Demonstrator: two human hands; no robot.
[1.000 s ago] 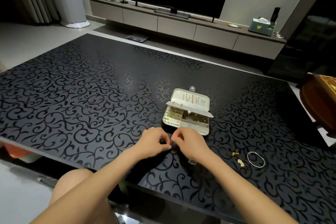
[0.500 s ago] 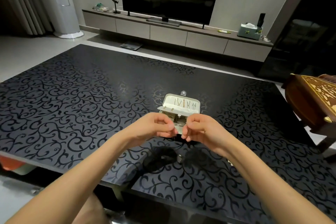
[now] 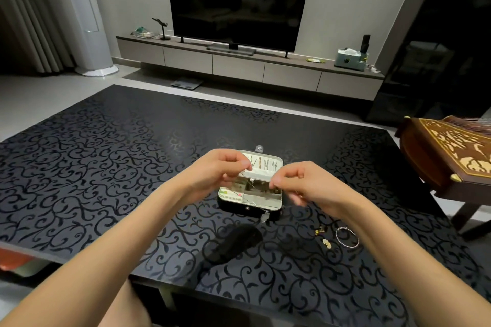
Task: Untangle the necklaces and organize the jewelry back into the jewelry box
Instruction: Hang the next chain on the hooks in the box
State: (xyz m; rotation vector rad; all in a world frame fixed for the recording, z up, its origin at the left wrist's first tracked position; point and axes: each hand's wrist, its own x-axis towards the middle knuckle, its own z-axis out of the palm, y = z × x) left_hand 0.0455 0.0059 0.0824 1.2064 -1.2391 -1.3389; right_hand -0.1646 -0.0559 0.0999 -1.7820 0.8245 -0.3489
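The left hand and right hand pinch the necklace in their fingers; light, thin and kink-prone, it likely wants gentle holds beside any tangle.

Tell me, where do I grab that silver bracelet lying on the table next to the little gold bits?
Probably from straight above. The bracelet lies flat on the table as a thin open loop, so its sides offer little to grip. Put one fingertip inside the loop and your thumb outside. Pinch the wire on its right side, away from the gold pieces on its left.
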